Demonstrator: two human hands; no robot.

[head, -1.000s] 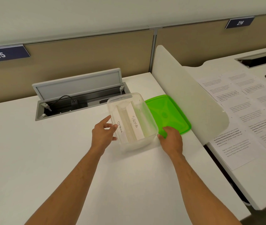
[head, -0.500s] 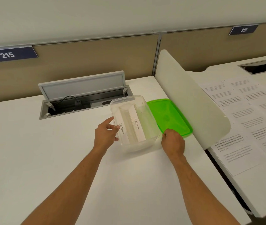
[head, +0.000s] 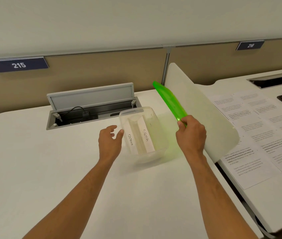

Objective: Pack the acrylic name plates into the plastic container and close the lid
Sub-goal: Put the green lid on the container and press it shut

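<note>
We have the two name plates [head: 139, 135] already lying side by side inside the clear container [head: 142, 134], which sits on the worktop [head: 68, 169] at the centre of the frame, so what remains, as we judge it, is the lid. Our right hand [head: 191, 133] pinches the green lid [head: 169, 102] by its near corner, thumb on one face and curled fingers behind, and the lid stands tilted up on edge, just right of the container and in front of the white divider [head: 205, 107] that runs toward the lower right. Our left hand [head: 110, 141] rests against the container's left wall with loosely spread fingers, the thumb touching the rim; it grips nothing. To close well, we should bring the lid down flat over the opening and square its long side with the container's long side before lowering, since a one-corner pinch lets the sheet swing and flex. The left hand would do best pressing the wall to keep the light box from sliding as the lid meets it. We would seat the far edge first, then press round the rim. The plates look low enough to clear the lid, though we cannot tell for certain. At the upper left lies an open cable tray [head: 92, 109], and papers [head: 250, 135] cover the neighbouring desk at the right.
</note>
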